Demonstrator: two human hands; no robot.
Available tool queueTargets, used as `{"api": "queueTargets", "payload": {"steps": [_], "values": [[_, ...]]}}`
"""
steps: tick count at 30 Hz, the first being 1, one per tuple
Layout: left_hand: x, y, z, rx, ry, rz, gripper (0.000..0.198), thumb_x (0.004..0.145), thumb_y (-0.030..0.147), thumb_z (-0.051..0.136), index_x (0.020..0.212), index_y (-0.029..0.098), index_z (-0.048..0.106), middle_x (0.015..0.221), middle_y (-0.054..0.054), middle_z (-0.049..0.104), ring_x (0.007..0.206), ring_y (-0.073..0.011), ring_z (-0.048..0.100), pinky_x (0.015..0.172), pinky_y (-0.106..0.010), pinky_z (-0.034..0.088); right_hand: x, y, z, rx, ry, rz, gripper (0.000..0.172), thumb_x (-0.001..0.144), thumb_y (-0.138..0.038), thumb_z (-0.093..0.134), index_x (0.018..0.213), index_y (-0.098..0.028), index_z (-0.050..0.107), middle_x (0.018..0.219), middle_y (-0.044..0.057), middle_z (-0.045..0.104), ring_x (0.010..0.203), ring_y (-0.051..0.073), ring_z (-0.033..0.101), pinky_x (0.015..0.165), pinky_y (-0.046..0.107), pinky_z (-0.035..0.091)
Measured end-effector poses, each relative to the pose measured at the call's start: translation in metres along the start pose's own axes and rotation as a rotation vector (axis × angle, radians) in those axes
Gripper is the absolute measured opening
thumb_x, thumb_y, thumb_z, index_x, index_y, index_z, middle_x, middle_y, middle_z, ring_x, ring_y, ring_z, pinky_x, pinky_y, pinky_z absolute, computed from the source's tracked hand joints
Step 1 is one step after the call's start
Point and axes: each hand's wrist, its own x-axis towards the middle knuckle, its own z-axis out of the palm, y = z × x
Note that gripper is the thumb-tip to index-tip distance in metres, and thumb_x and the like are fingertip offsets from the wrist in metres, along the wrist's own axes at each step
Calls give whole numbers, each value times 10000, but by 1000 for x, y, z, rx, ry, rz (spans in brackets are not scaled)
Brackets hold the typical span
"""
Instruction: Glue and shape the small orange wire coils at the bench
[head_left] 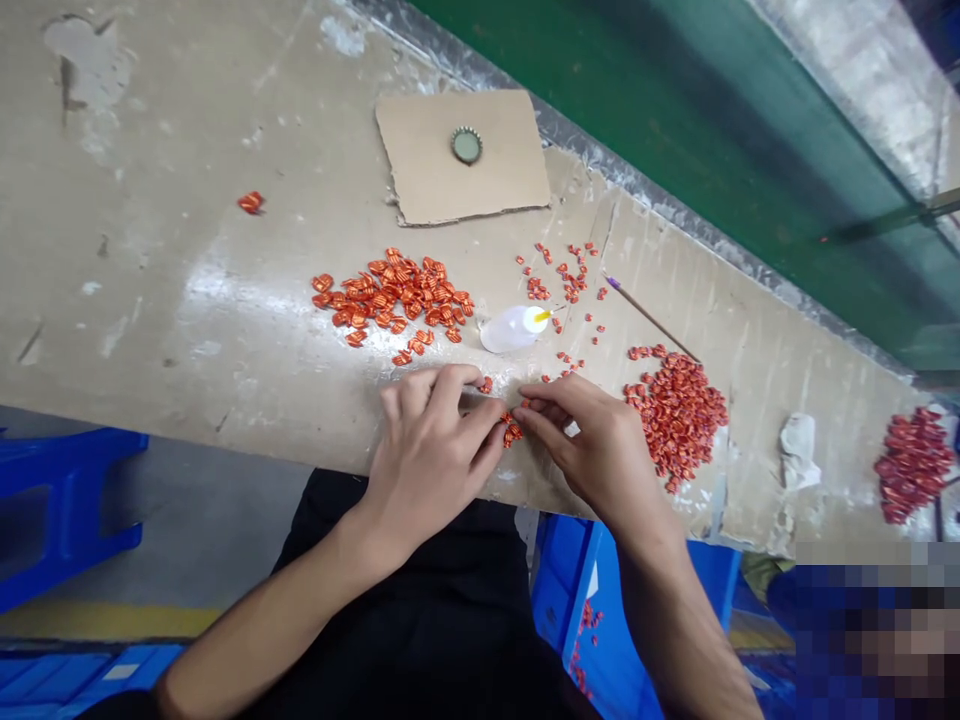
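My left hand is closed, its thumb and fingertips pinching a small orange striped piece near the table's front edge. From the other side my right hand has thumb and forefinger brought together at the same spot, on a tiny orange-red bead-like piece. Another small piece lies by my left fingertips. Just beyond the hands a translucent squeeze bottle with a yellow needle tip lies on its side. Left of it spreads a pile of larger orange striped pieces; on the right sits a heap of smaller ones.
Farther back, a cardboard sheet carries a bottle cap. A thin purple-tipped stick lies beside scattered bits. Another red heap is at far right, near a person. Below the table are blue bins and a blue stool.
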Motion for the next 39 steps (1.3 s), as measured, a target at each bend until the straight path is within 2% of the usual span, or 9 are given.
{"api": "queueTargets", "payload": {"steps": [5,9,13,21,27,31,35,39], "values": [[1,1,-1,-7,-11,-6,80,1077,280,737,1130,315,787,1418,-86,718,1288,-345,581,1004,-543,473,-1,2,-9,42,-10,50,180,1096,-263,719,1221,-255,849,970,34,815,827,213,757,785,374,613],[1,1,0,2,13,-3,78,1080,279,730,1119,318,785,1408,-78,719,1278,-341,570,983,-535,464,3,4,-11,35,-7,29,150,1079,-270,749,1158,-257,877,1002,45,833,830,218,753,773,374,605],[0,0,0,-4,11,-1,94,1055,265,763,1128,316,792,1406,-85,718,1286,-342,566,1001,-533,456,8,4,-10,30,-48,-15,139,1048,-203,754,1080,-262,876,1012,42,837,835,216,754,789,370,602],[1,1,-1,-8,4,-8,97,1053,254,759,1117,319,792,1402,-88,722,1278,-346,565,990,-535,443,9,1,-14,34,-134,41,103,1005,-159,731,948,-231,777,833,-10,750,711,164,675,690,310,535],[1,1,-1,-12,-1,-10,98,1057,263,756,1127,322,790,1410,-87,712,1287,-342,565,997,-531,442,10,-1,-15,72,-171,73,123,968,-141,741,880,-221,773,791,-19,738,662,146,634,656,302,502],[0,0,0,-22,7,-1,93,1092,270,714,1129,313,787,1405,-84,713,1281,-337,553,994,-531,431,12,5,-13,276,-205,107,72,1008,-242,785,948,-216,816,761,-26,696,655,137,580,608,283,462],[0,-1,1,-24,23,7,93,1085,276,729,1141,307,796,1403,-86,716,1266,-338,557,971,-521,428,17,10,-10,464,-298,190,222,999,-412,866,975,-193,839,692,-40,610,611,121,478,554,276,379],[0,-2,2,-31,39,15,74,1077,268,746,1118,297,801,1389,-79,726,1258,-331,563,968,-511,426,23,9,-8,495,-374,229,288,998,-474,878,982,-189,837,694,-37,600,615,116,461,554,274,356]]}}
